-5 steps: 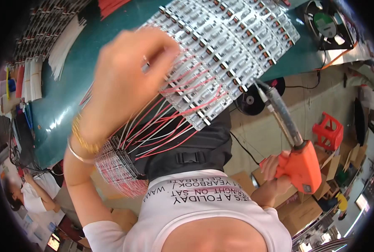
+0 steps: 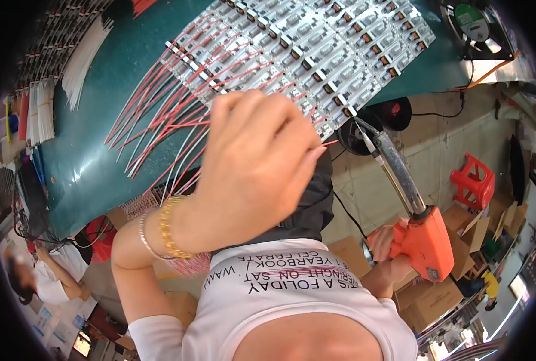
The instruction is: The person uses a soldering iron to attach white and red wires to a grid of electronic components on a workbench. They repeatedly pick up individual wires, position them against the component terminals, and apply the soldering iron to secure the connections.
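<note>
A panel of silvery circuit boards [image 2: 316, 57] with rows of small parts lies at the far edge of my workspace. Red and white wires [image 2: 159, 114] fan out leftward from its near-left side. My left hand [image 2: 259, 153] is closed at the panel's near corner, thumb and fingertips pinched on a thin red wire [image 2: 331, 143] whose end pokes out past them. In my right hand [image 2: 388, 246] is an orange soldering gun [image 2: 430, 243], gripped by its handle. Its long metal barrel slants up and its tip is close to the panel's right corner.
The panel lies on a green tabletop [image 2: 93, 174]. Bundles of white wire [image 2: 87, 63] and more boards sit at the left. A fan [image 2: 475, 30] stands far right. Beyond the table are a red stool [image 2: 473, 182], cardboard boxes [image 2: 430, 301] and a person [image 2: 51, 271] at lower left.
My left hand has swung right and nearer to me, from above the panel's left side to its near corner. The soldering gun has shifted slightly left. The fanned wires at left have come into view.
</note>
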`<state>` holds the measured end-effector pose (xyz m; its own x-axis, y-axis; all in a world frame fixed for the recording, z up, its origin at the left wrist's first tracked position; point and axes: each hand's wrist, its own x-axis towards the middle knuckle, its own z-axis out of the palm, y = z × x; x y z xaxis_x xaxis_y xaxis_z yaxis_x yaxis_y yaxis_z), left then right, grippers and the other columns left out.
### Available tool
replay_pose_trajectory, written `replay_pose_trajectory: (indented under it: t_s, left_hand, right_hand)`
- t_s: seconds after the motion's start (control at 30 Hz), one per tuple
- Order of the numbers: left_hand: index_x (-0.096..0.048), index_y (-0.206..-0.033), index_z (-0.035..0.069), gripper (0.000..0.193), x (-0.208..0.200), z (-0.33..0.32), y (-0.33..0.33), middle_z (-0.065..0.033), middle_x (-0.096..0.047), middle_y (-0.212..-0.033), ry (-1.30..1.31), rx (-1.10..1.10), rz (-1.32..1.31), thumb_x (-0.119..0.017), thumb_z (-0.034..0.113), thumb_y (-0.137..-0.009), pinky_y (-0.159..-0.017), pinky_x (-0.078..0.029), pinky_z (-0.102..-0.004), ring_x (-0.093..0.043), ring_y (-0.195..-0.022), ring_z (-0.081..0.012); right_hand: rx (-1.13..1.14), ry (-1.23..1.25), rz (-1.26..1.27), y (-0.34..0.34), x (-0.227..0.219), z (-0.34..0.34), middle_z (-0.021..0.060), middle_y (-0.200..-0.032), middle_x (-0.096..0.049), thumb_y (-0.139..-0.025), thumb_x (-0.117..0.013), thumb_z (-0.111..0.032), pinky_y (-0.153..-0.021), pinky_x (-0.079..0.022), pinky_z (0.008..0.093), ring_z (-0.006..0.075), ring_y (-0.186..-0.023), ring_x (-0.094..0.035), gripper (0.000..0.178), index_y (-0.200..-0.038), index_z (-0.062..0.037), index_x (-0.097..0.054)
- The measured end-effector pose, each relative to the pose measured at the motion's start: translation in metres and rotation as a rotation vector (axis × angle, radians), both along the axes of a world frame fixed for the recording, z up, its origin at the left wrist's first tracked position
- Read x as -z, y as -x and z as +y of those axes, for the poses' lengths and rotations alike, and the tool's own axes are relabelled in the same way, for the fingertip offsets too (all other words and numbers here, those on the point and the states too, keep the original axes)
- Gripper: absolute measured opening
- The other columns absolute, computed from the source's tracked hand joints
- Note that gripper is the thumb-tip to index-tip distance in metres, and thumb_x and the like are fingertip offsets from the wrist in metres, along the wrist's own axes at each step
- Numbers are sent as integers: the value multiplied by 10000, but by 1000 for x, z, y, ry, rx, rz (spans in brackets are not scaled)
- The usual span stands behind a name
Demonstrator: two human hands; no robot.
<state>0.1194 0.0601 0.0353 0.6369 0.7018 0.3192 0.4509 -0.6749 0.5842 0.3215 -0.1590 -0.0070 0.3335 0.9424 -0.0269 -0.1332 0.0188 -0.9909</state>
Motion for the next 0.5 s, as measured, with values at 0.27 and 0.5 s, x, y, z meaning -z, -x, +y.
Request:
replay_pose_trajectory:
  t_s: [0.27, 0.5]
  left_hand:
    - [-616, -780, 77, 177, 23, -13, -21, -40, -570, -873, -63, -95, 18, -743, 15, -673, -790, -345, -383, -524, -844, -255]
    - [-611, -773, 78, 185, 23, -14, -24, -39, -568, -876, -72, -99, 33, -736, 8, -655, -797, -351, -382, -524, -841, -253]
  right_hand:
    - [-52, 38, -173, -8, 10, -14, -18, -539, -476, -896, -589, -578, -482, -385, 291, 128, -454, -461, 593, -1029, -10, -488]
    - [6, 237, -462, -9, 11, -20, -4, -590, -539, -899, -513, -556, -515, -396, 316, 190, -532, -529, 557, -554, -120, -492]
